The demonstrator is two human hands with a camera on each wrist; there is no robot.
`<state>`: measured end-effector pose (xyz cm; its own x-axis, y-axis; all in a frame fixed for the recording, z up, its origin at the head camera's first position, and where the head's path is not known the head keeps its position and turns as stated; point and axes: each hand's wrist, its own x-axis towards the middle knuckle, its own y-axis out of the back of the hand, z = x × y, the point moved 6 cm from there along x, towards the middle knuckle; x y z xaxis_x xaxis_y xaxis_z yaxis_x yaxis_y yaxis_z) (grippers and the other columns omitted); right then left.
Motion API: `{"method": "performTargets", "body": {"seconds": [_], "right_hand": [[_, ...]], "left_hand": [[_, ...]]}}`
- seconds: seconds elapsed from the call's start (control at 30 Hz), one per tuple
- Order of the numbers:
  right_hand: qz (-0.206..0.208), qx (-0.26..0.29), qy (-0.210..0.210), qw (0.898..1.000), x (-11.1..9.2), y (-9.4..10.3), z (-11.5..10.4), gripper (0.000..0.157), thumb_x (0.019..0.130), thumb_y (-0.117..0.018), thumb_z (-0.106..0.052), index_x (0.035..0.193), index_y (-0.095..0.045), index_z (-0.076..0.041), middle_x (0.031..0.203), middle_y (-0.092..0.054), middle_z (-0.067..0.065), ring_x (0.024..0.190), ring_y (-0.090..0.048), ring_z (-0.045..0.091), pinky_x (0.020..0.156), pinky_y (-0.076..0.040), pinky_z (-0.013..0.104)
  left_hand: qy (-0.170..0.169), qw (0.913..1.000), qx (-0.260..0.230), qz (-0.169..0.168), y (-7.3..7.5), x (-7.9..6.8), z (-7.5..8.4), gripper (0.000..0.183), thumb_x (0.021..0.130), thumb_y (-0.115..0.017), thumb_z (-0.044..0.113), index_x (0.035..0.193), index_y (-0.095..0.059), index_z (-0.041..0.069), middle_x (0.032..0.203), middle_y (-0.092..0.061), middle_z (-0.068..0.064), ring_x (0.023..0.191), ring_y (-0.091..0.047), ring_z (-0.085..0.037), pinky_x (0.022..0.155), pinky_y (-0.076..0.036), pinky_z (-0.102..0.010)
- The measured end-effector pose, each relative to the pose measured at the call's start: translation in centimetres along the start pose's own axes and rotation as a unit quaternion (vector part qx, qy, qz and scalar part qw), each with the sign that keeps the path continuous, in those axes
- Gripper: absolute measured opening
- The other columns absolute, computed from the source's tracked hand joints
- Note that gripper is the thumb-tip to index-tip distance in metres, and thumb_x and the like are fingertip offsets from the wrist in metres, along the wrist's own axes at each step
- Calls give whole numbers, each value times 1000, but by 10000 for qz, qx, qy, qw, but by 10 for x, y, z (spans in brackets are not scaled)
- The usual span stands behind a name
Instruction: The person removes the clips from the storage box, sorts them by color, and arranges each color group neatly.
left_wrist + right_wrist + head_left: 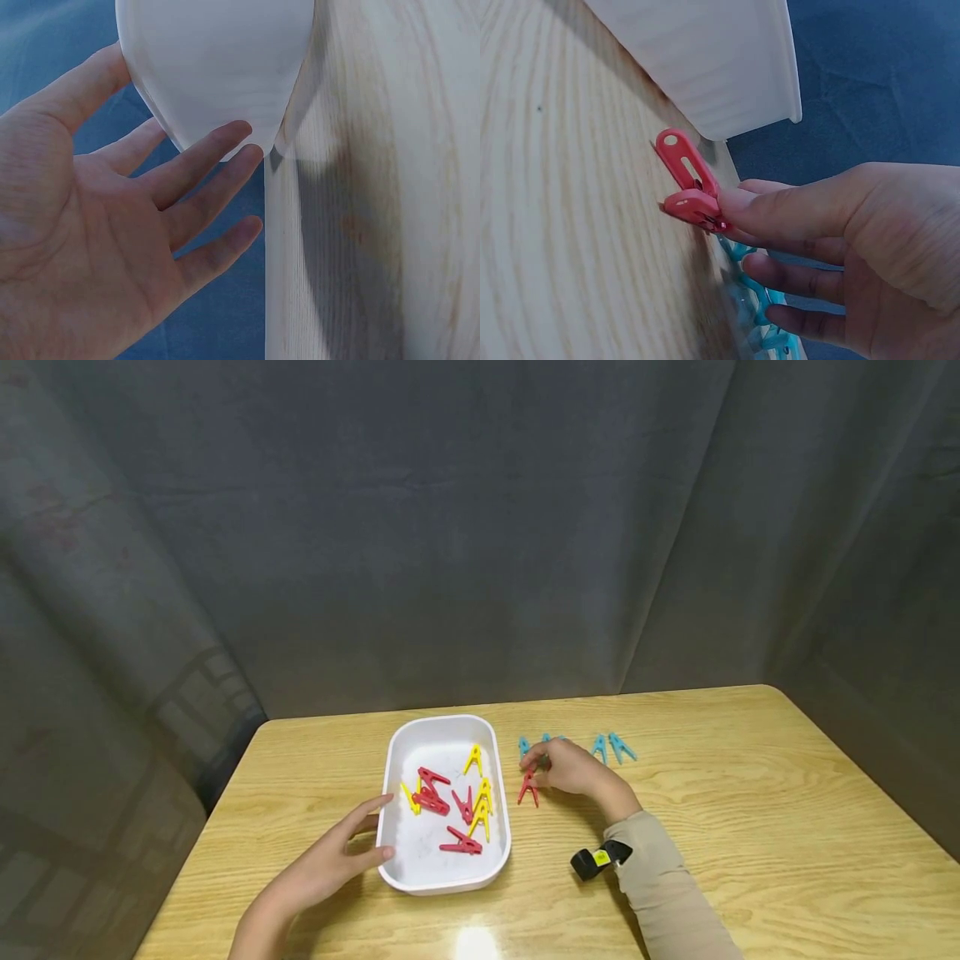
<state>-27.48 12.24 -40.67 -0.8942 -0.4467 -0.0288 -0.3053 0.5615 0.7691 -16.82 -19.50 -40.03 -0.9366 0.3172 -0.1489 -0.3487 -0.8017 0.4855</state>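
A white plastic tray (444, 887) holds several red clothespins (462, 842) and several yellow clothespins (480, 821). At its left side, my left hand (322, 864) has its fingers spread against the outer wall and rim; the left wrist view shows that hand (105, 225) with fairly straight fingers on the white wall. To the right of the tray, my right hand (573, 770) pinches a red clothespin (528, 787) between thumb and fingers, just over the table. In the right wrist view, the thumb presses this red clothespin (694, 180) near its jaw end.
Several blue clothespins (618, 747) lie on the wooden table (750, 793) behind and beside my right hand, some partly hidden by it. A dark grey curtain (450, 543) hangs behind the table's far edge. A black strap device (592, 862) sits at my right wrist.
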Motion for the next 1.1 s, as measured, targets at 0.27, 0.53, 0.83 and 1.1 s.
{"method": "performTargets", "body": {"seconds": [0.27, 0.53, 0.83, 1.1], "right_hand": [[134, 145, -33, 9998, -2, 6, 2, 21, 87, -74, -2, 107, -73, -5, 94, -70, 0, 76, -58, 12, 67, -49, 30], [524, 418, 367, 9971, -9, 26, -19, 19, 92, -71, -10, 110, -72, -3, 99, -71, 1, 84, -58, 19, 68, -48, 31], [511, 435, 1077, 9919, -17, 20, -79, 19, 89, -75, -12, 108, -73, -9, 93, -66, -4, 74, -59, 11, 65, -51, 28], [438, -23, 1399, 9892, -24, 0, -108, 15, 88, -77, -13, 102, -74, -18, 97, -67, -8, 83, -59, 11, 73, -50, 28]], "left_hand": [[10, 10000, -68, -46, -2, 3, 0, 70, 92, -73, 27, 152, -38, 16, 142, -49, -20, 132, -44, -40, 105, -36, -58], [-258, 9995, -101, -145, -1, 3, 6, 71, 93, -72, 23, 152, -35, 9, 141, -49, -24, 130, -45, -41, 104, -37, -59], [-182, 9998, -5, 55, 3, -5, 6, 69, 92, -73, 22, 151, -38, 10, 139, -52, -21, 132, -44, -41, 104, -37, -59], [-126, 9999, -117, -13, 0, -5, 5, 69, 93, -72, 23, 151, -37, 12, 142, -49, -21, 132, -44, -40, 105, -37, -58]]}}
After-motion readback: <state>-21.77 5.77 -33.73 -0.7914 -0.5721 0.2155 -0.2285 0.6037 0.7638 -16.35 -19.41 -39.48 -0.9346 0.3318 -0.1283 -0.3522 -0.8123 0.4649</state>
